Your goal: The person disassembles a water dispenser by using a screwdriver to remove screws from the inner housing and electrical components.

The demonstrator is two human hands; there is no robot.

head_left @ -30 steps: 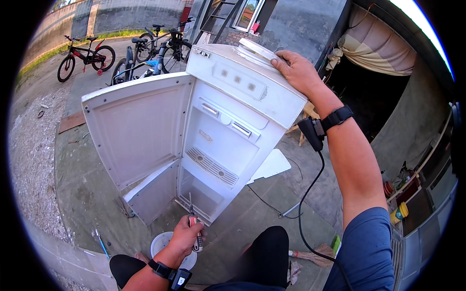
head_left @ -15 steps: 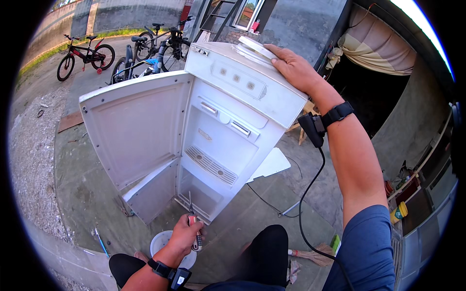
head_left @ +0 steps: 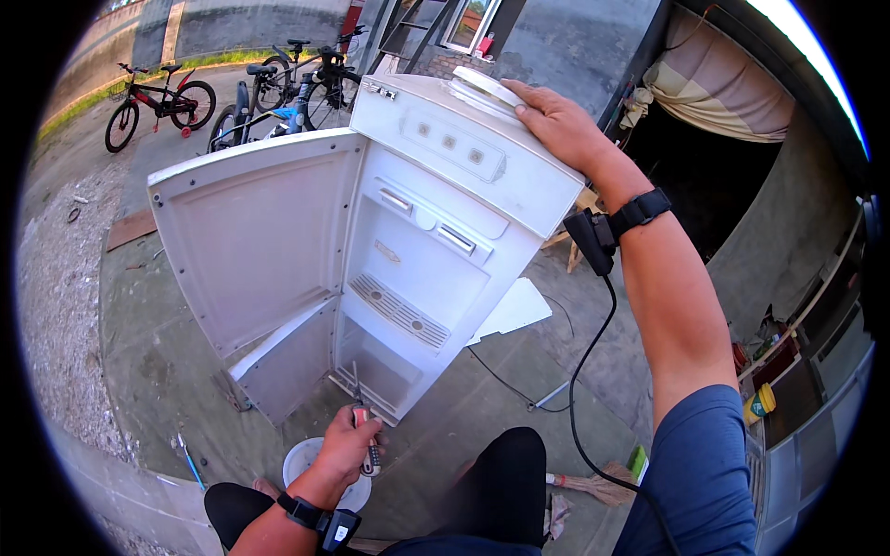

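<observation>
A white water dispenser [head_left: 440, 264] stands tilted in front of me. Its upper door [head_left: 260, 246] hangs open to the left, with a smaller lower door [head_left: 289, 361] open beneath. My right hand [head_left: 561, 130] lies over its top, fingers and thumb on the round white collar [head_left: 487, 90]. Low by the lower compartment, my left hand [head_left: 348, 443] is closed around a screwdriver [head_left: 362, 414] with a red-and-white handle. Its thin metal shaft points up in front of the compartment; whether the tip touches anything, I cannot tell.
A white bucket [head_left: 301, 459] stands below my left hand. A broom [head_left: 593, 486] and a white panel [head_left: 514, 310] lie to the right, near a dark cable. Several bicycles [head_left: 162, 104] stand at the back left. A blue-handled tool [head_left: 193, 463] lies at the left.
The whole view has shifted slightly. The screwdriver shaft has moved a little left against the dispenser. Both hands keep their hold, and the doors stay open.
</observation>
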